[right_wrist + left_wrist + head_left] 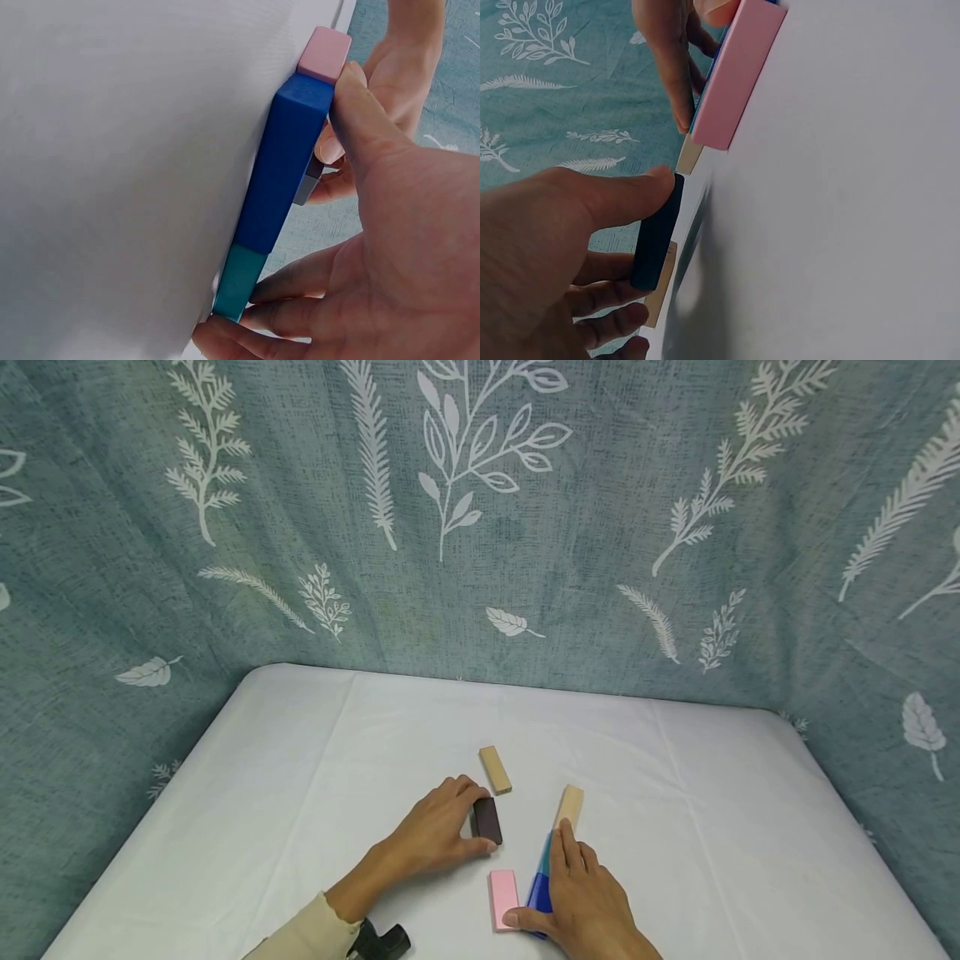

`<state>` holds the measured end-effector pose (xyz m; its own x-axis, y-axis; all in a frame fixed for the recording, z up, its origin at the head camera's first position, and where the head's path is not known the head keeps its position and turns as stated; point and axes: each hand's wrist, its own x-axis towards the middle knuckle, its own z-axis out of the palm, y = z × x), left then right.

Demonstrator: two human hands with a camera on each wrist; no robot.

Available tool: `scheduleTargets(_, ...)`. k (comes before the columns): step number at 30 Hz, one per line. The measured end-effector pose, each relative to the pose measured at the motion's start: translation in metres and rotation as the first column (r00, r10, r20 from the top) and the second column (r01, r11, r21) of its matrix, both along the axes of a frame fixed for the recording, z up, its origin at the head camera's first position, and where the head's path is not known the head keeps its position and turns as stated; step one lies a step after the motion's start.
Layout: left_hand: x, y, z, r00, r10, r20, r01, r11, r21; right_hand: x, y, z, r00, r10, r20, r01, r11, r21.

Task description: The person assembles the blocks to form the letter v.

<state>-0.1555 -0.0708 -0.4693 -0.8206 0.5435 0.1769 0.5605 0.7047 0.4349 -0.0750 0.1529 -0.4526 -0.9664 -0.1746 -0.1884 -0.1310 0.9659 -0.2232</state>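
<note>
My left hand [438,828] grips a dark brown block [487,821] by its two ends, the thumb at the near end and the fingers at the far end. My right hand [588,893] rests along a row of blocks, its fingers fairly straight. Its fingertips touch the row near a teal block [240,283] and a wooden block [570,805]. The thumb lies across the blue block [289,165], its tip at the pink block [503,897]. In the left wrist view the dark block [658,232] is tilted, thumb on one end.
Another wooden block [495,769] lies just beyond the dark one. White cloth [712,827] covers the table, and a patterned teal curtain [300,510] hangs behind it. A black strap device [382,941] sits at the left wrist.
</note>
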Motion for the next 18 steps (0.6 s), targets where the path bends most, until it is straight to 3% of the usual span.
scheduleTargets(18,0.0091,0.0071,-0.0065,0.998,-0.064,0.011,0.064,0.997,-0.035,-0.0007,-0.0015,0.0004,1.000,-0.015,0.010,0.014,1.000,0.025)
